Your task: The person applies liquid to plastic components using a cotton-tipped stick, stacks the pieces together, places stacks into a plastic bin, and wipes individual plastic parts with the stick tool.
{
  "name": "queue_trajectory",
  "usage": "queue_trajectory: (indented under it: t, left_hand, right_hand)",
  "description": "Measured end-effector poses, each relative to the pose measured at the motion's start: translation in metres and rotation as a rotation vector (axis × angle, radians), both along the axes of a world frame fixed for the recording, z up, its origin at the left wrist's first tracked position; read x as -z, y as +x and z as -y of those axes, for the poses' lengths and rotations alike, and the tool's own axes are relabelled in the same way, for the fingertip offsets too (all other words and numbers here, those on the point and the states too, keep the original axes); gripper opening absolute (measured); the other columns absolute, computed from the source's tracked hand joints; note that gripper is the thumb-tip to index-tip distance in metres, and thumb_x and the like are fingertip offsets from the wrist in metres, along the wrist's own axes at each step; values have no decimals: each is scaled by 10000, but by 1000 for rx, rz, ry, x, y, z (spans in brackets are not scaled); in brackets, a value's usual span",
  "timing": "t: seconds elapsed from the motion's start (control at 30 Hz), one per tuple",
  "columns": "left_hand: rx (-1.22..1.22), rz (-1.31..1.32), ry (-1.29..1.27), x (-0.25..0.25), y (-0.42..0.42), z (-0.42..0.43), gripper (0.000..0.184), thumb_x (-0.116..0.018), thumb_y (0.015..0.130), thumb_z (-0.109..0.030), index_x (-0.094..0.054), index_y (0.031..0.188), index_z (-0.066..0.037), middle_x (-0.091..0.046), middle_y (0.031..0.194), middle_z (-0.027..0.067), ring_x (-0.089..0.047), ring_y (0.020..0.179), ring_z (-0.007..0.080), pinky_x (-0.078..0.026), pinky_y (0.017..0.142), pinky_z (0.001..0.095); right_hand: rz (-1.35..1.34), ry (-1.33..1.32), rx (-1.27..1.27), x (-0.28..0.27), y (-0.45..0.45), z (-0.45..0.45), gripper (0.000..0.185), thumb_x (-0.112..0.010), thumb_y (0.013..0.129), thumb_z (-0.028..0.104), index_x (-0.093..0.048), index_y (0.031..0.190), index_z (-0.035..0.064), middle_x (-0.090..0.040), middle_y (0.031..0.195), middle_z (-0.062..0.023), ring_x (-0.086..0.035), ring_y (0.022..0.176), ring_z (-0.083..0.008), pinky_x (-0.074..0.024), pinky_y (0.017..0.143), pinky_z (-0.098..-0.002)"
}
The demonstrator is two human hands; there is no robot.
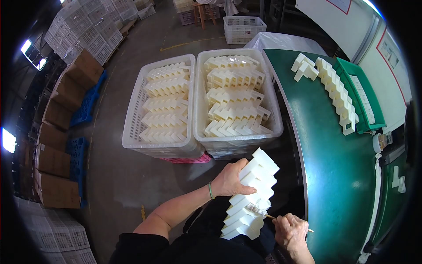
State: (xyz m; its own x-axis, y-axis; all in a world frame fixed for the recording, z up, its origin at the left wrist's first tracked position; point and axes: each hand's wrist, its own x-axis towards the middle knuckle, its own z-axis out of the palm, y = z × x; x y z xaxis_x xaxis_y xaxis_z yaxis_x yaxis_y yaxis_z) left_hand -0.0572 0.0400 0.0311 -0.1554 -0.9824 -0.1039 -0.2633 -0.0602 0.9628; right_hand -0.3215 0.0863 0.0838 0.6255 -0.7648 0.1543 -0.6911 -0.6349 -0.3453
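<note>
My left hand (229,178), with a green band at the wrist, is closed around a row of interlocked white angled plastic pieces (241,216). The row is held tilted in front of my body, its upper end leaning right. My right hand (290,231) grips the thin wooden handle of a brush (270,216) beside the row's lower right side. The brush's pale tip touches the pieces, and its exact shape is hard to make out against the white.
Two white crates, the left (132,115) and the right (277,123), hold several rows of similar pieces. On the right, a green table (327,163) carries another row (336,90), loose pieces (304,67) and a green bin (351,72). Cardboard boxes (55,189) line the left.
</note>
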Motion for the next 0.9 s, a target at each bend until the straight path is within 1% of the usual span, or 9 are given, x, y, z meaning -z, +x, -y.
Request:
queue_trajectory:
  t: [0.17,0.2,0.27,0.33,0.4,0.53,0.73,0.83,0.9]
  left_hand:
    - [-38,0,-112,12,-2,1,559,-799,592,-340,-518,930,6,-617,851,190,-646,813,276,-499,755,356]
    - [-43,2,-108,26,1,1,561,-807,586,-323,-524,944,2,-629,880,165,-640,835,238,-496,773,349]
    - [-54,-98,48,12,2,0,550,-822,583,-272,-532,964,-1,-632,943,92,-583,889,133,-482,812,315]
    - [-56,-241,110,10,-1,-2,528,-813,608,-220,-530,989,10,-630,955,100,-588,887,135,-481,810,303]
    - [-37,-162,109,14,0,-2,532,-811,613,-206,-526,1006,13,-627,973,106,-592,892,142,-481,815,299]
    - [-26,-184,127,0,-2,-4,538,-809,619,-198,-521,1020,16,-621,996,116,-595,904,148,-480,827,301]
    - [-33,-121,105,6,-2,-5,532,-810,625,-197,-517,1016,13,-618,980,111,-594,912,150,-480,834,305]
    - [-23,-187,96,6,-5,-4,526,-813,623,-200,-516,1004,10,-619,966,107,-595,902,148,-483,826,307]
    - [2,-63,77,6,-4,-4,525,-813,628,-207,-516,1003,9,-622,967,107,-599,899,150,-485,826,308]
  right_hand:
    - [-52,143,29,-6,-8,-2,164,-729,664,119,-566,669,103,-501,591,-40,-556,486,-220,-421,408,-329]
    - [-1,166,22,-7,-15,-2,168,-722,673,111,-555,659,110,-496,599,-49,-544,478,-231,-410,406,-348]
    - [-21,107,85,-17,-21,-3,172,-718,688,90,-548,662,95,-482,602,-49,-535,479,-222,-395,402,-349]
    - [44,34,153,-20,-18,-2,177,-712,702,64,-539,666,79,-468,600,-42,-530,485,-209,-386,400,-341]
    - [33,28,94,-16,-15,0,179,-704,720,69,-531,675,81,-462,601,-31,-521,484,-186,-387,396,-322]
    - [-51,6,60,-6,-8,-2,207,-693,744,115,-505,664,85,-474,615,-26,-544,497,-168,-404,391,-312]
    - [-48,183,24,-12,-19,-4,209,-698,743,121,-511,664,73,-496,616,-38,-578,509,-188,-424,391,-315]
    - [-7,82,112,-9,-14,0,202,-702,736,119,-518,662,77,-493,605,-41,-584,512,-189,-428,400,-321]
    - [-27,105,110,-7,-12,0,204,-704,731,118,-517,660,79,-492,604,-43,-582,509,-191,-427,403,-325]
